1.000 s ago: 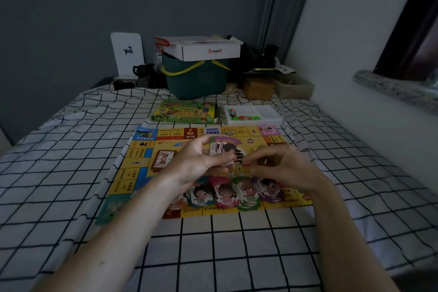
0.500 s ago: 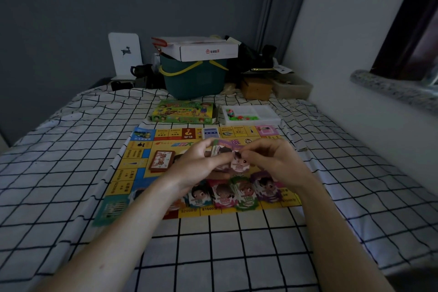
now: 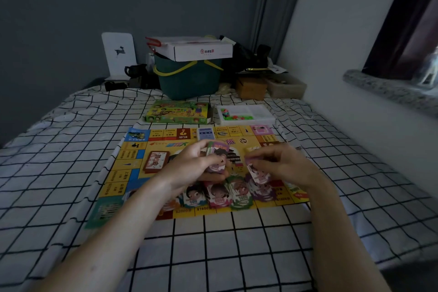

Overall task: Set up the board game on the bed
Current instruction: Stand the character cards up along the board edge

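A yellow game board point(image 3: 123, 168) lies flat on the checked bed sheet. My left hand point(image 3: 194, 166) grips a stack of play-money notes point(image 3: 219, 149) above the board's middle. To its right, my right hand point(image 3: 284, 163) pinches a single purple note point(image 3: 257, 174) and holds it low over a purple pile. Several piles of notes with cartoon faces point(image 3: 218, 194) sit in a row along the board's near edge. A red card deck point(image 3: 155, 161) rests on the board's left part, and a pale blue deck point(image 3: 205, 133) near its far edge.
Beyond the board lie the green game box point(image 3: 177, 115) and a white tray of small coloured pieces point(image 3: 246, 115). A dark green basket point(image 3: 189, 78) under a white carton, plus other clutter, stands at the bed's far end. A white wall runs along the right.
My right hand has drawn one purple note off the stack and moved it right and down toward the purple pile. The left hand holds the stack about where it was.
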